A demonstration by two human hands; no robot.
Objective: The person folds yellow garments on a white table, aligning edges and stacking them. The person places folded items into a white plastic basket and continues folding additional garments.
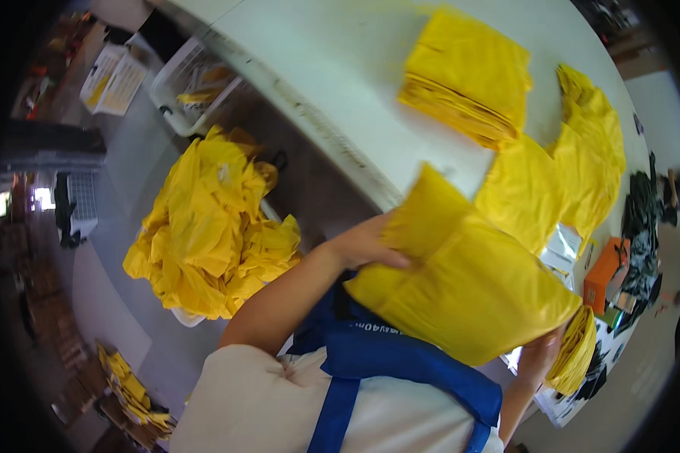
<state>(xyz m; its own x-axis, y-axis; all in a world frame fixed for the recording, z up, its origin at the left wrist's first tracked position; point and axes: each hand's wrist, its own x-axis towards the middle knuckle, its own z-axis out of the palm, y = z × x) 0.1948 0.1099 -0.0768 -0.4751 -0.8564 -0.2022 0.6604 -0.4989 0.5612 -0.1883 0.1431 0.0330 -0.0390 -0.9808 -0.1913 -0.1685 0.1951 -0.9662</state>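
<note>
Your left forearm [283, 302] slanting up rightward, left hand [366, 243] with its grip clamped on the left edge of the yellow fabric [468, 283], before your blue apron [415, 371], right hand [545, 346] at the fabric's lower-right corner, that grip too hidden to tell.

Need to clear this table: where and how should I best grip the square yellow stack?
Probably grip the stack by its near edge, coming from the picture's lower left and clamping top to bottom: it lies flat, and its layers show along that edge.
</note>
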